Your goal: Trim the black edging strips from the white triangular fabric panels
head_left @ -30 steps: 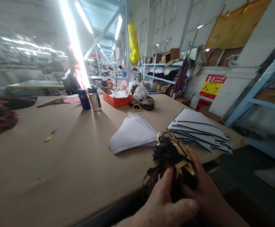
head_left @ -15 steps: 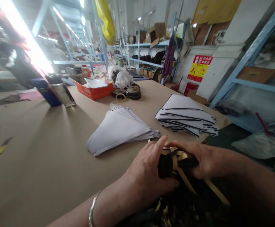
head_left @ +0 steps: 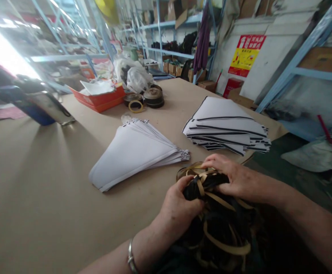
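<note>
A tangled bundle of black and tan ribbon [head_left: 225,205] is gathered at the table's near edge. My left hand [head_left: 180,207] grips its left side, thumb and fingers curled round the strands, and a silver bangle circles that wrist. On the bundle's far right side, my right hand [head_left: 225,177] is closed over more of the ribbon. Loose tan loops hang below both hands. Just beyond lies a fanned stack of white fabric panels [head_left: 134,152]. Another stack of white panels with black edging [head_left: 223,125] lies farther right.
Rolls of dark tape [head_left: 154,97] and a yellow-rimmed roll [head_left: 135,106] sit at the back beside a white plastic bag [head_left: 137,76] and an orange box [head_left: 97,97]. Two bottles [head_left: 54,108] stand at left. Blue shelving [head_left: 303,72] rises at right, past the table edge.
The view has tilted down and shifted. The ribbon bundle has come up more into sight, with loops showing on its far side and below. Both hands still grip it, the right one repositioned.
</note>
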Tool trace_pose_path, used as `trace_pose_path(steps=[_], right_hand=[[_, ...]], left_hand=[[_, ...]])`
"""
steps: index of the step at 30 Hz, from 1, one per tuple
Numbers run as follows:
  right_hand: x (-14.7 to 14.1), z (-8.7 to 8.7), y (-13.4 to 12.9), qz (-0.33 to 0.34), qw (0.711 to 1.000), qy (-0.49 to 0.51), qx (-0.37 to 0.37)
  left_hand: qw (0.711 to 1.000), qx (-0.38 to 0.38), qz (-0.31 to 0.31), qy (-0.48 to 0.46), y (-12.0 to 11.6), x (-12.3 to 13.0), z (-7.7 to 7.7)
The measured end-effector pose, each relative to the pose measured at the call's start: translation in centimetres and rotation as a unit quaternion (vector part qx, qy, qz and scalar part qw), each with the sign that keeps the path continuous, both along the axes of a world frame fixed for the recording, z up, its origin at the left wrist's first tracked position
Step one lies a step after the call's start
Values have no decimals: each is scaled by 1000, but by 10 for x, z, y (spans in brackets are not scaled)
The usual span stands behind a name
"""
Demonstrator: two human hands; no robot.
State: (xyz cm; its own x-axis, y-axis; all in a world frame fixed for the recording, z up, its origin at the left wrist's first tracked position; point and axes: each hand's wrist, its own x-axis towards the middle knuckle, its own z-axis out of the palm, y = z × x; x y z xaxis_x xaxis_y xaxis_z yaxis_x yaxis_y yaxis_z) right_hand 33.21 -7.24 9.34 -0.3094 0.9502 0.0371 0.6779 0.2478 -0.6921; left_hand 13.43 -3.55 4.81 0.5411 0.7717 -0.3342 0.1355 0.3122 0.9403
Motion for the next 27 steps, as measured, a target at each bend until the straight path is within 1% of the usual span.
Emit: trace_pose_path(steps=[2,4,5,8,11,14,17,18,20,21,23,24,25,26,27], right_hand=[[-9,5,-18,-90,994,-19,59],[-23,6,-36,-157,984,-30,74],[-30,4,-43,-171,982,-34,69],[-48,-14,-51,-209,976,-40,43],[-55,-31,-46,-267,963,-7,18],[-54,-35,-42,-274,961,39,-16],[-52,-33,-41,-277,960,41,-17],[-52,-33,-41,-283,959,34,-6],[-53,-37,-42,-284,958,22,41],[-55,-40,-43,-269,960,23,73],[-58,-46,-47,-219,966,42,130],[-60,-49,-49,-195,969,58,142],[-61,-51,-51,-185,970,80,138],[-63,-52,-53,-194,968,107,115],[-63,-52,-55,-219,962,144,78]], left_hand=[[1000,-6,11,10,1,3,-1],[1000,-3,10,18,-1,7,-2],[1000,4,9,26,-3,9,-2],[997,62,9,49,-11,13,-5],[989,136,6,62,-20,13,-9],[982,175,9,68,-26,9,-12],[983,168,24,67,-27,8,-14],[986,154,30,62,-25,9,-14],[991,112,48,48,-20,11,-13],[994,88,58,40,-17,12,-12],[996,42,75,27,-12,13,-11],[996,21,82,23,-11,13,-11],[996,4,84,20,-10,13,-10],[996,-11,83,15,-11,12,-10],[996,-23,81,10,-12,12,-10]])
